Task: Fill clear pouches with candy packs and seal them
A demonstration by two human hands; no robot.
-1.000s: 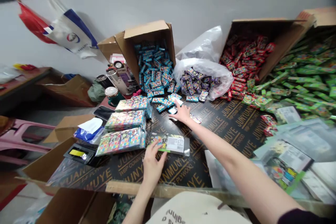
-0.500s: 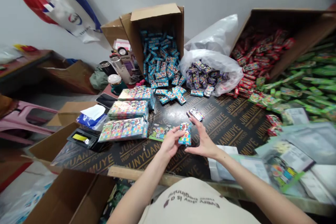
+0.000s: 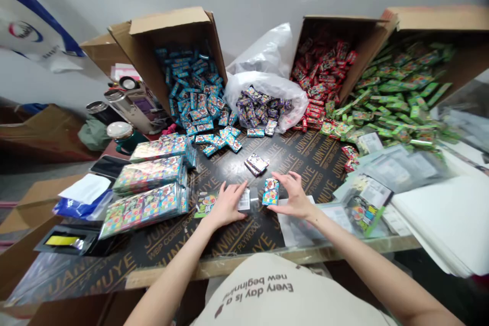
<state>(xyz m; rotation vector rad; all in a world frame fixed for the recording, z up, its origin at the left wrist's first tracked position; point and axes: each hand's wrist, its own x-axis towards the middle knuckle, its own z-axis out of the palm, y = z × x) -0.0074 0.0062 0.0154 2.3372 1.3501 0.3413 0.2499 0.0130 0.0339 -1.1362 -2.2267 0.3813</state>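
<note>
My right hand [image 3: 296, 196] grips a small blue printed box [image 3: 270, 192] by its edges, between thumb and fingers, just above the table. My left hand [image 3: 228, 205] rests with spread fingers over a flat, clear plastic sleeve with a green printed card [image 3: 205, 204]. A white barcode label [image 3: 244, 199] shows past its fingertips. Whether those fingers press on the sleeve or only hover I cannot tell. Beyond both hands, a small dark-and-white box stack [image 3: 256, 164] lies on the table.
Stacks of filled packs [image 3: 141, 204] stand at left. Cartons spill blue boxes [image 3: 196, 97], red boxes [image 3: 324, 69] and green boxes [image 3: 401, 97] at the back. A plastic bag [image 3: 294, 94] holds purple boxes. Clear sleeves [image 3: 397, 165] lie at right on the dark table [image 3: 168, 244].
The blue box has gone from my left hand to my right. My left hand has moved onto the plastic sleeve and spread its fingers. The view has turned to the right.
</note>
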